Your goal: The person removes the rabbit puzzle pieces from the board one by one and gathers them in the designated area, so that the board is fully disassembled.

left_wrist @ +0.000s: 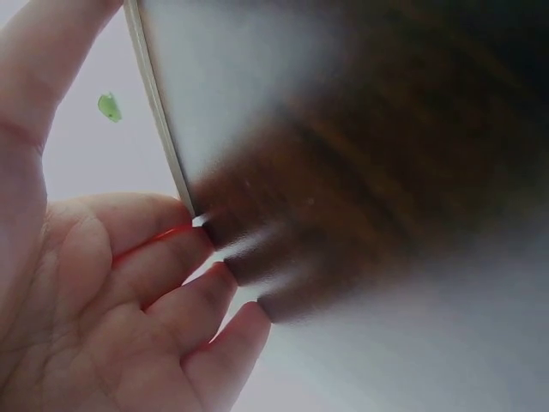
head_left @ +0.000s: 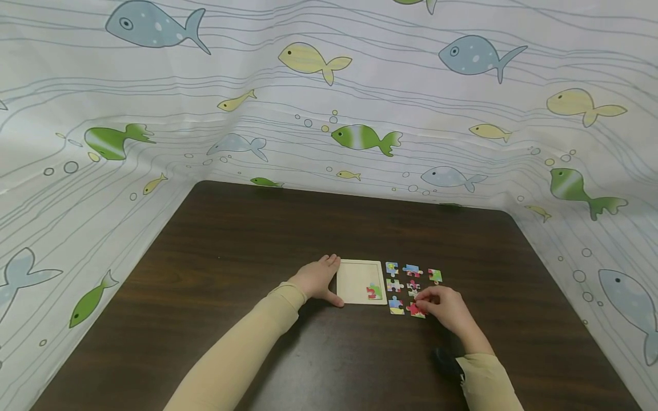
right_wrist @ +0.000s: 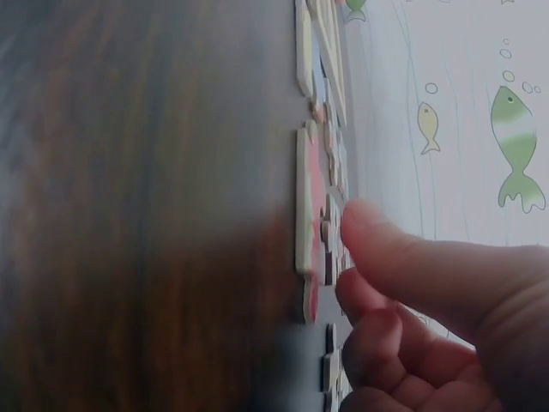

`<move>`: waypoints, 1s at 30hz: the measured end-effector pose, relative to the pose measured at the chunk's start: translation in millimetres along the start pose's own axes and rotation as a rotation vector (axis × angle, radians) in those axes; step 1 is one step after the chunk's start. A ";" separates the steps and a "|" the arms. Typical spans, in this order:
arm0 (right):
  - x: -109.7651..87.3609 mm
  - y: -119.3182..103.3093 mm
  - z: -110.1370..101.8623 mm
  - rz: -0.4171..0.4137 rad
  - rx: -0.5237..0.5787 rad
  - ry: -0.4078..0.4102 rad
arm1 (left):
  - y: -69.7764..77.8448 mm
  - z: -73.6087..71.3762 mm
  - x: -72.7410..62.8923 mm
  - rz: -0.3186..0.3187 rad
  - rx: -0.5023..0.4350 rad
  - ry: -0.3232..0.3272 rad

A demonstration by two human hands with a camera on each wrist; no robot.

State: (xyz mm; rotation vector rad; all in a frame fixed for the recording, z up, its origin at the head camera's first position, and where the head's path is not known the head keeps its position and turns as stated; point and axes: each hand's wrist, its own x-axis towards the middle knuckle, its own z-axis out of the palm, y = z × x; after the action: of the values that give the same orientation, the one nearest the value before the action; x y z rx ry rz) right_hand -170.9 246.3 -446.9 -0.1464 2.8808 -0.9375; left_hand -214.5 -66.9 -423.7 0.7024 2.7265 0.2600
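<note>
My left hand lies at the left edge of a shallow wooden puzzle tray, fingers stretched out along it and thumb at the near left corner. In the left wrist view the tray's rim runs down to the fingertips. One green and red puzzle piece lies in the tray's near right corner. My right hand is bent over the loose pieces, thumb and index fingertips right at a middle piece. I cannot tell if they pinch it. Partly under these fingers lies a red piece.
Several other jigsaw pieces sit in rows right of the tray, among them a blue and yellow one and a green one. A dark wooden table carries everything. Behind and beside it hangs a fish-patterned cloth.
</note>
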 end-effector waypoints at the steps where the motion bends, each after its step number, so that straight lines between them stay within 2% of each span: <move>1: 0.6 -0.4 0.3 -0.003 0.005 0.006 | -0.1 0.0 0.1 -0.001 0.000 0.000; 17: 12.0 -22.4 11.8 -0.014 0.073 0.053 | -0.5 2.3 1.8 -0.006 -0.011 -0.006; 30: 19.1 -41.9 28.4 -0.040 0.069 0.042 | -1.5 3.5 3.3 -0.006 -0.013 0.001</move>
State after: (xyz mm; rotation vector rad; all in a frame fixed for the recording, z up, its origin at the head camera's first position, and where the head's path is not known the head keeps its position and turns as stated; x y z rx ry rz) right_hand -183.7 193.7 -446.4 -0.1814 2.8892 -1.0586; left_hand -216.7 -66.2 -428.3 0.6910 2.7252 0.2765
